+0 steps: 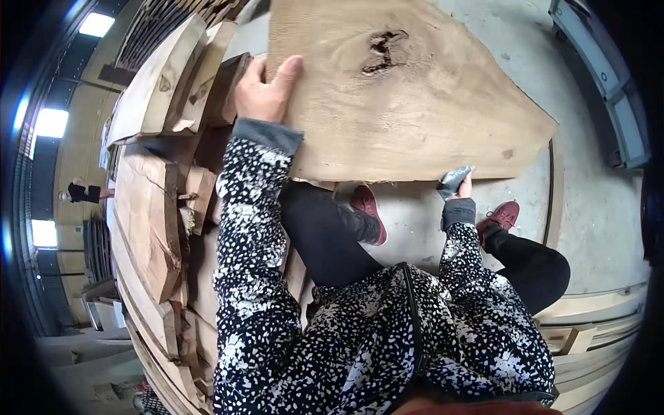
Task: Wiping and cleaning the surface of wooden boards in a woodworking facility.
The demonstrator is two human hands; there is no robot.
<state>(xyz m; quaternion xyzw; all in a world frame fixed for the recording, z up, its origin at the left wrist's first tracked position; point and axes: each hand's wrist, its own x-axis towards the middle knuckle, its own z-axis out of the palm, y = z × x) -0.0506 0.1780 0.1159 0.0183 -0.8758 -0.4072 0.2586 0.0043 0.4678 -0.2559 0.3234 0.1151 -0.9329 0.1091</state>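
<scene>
A wide, pale wooden board (360, 131) with a dark cracked knot lies across the view before me. On its left edge is my left hand (266, 90), thumb up on the face and the other fingers mostly hidden. The near edge of the board, toward its right end, is gripped by my right hand (462, 185). Something grey and slightly shiny (453, 181) covers part of that hand; whether it is a glove or a cloth I cannot tell. The fingers beneath the board are out of sight.
Thick rough-edged planks (149, 214) are stacked close along my left side. More timber (595, 311) lies at the lower right. A grey metal frame (609, 83) stands at the upper right on the concrete floor (588, 228). Far left, another person (84, 191) is visible.
</scene>
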